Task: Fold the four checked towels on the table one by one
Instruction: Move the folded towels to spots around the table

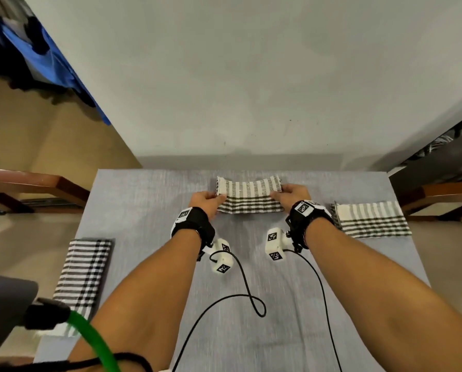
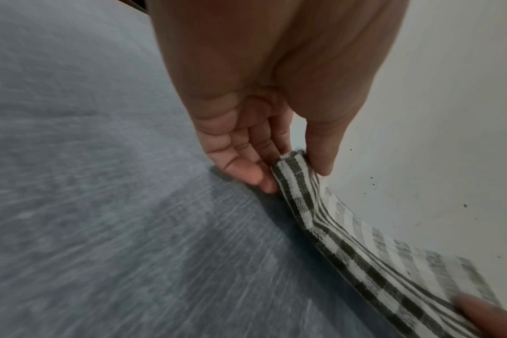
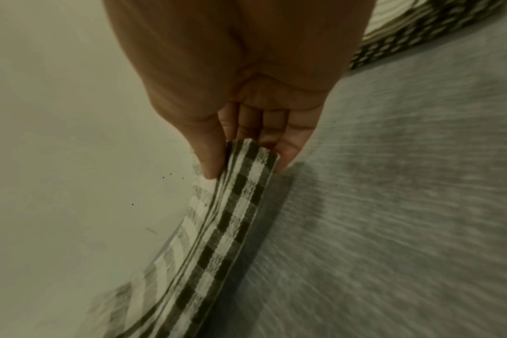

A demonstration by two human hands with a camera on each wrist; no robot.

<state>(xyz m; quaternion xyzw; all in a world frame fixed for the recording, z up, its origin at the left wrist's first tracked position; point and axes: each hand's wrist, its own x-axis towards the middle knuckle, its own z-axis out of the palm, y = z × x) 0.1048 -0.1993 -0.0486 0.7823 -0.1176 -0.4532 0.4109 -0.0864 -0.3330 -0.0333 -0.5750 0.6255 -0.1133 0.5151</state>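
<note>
Head view: both hands pinch woven checked towel (image 1: 250, 196).

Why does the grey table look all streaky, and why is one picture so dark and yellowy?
Left wrist view: the grey tablecloth smears into streaks from motion blur, and the far end of the held towel blurs too. Right wrist view: dimmer, with a yellow-green cast; the cloth streaks, and the towel's check stays fairly sharp near the right hand. Head view: brighter, wide-angle bending at the edges.

Checked towel, middle (image 1: 250, 196): folded strip, raised at 12 o'clock. Second towel (image 1: 371, 220): folded flat, 2 o'clock. Third towel (image 1: 83, 275): folded, 8 o'clock counter edge.
</note>
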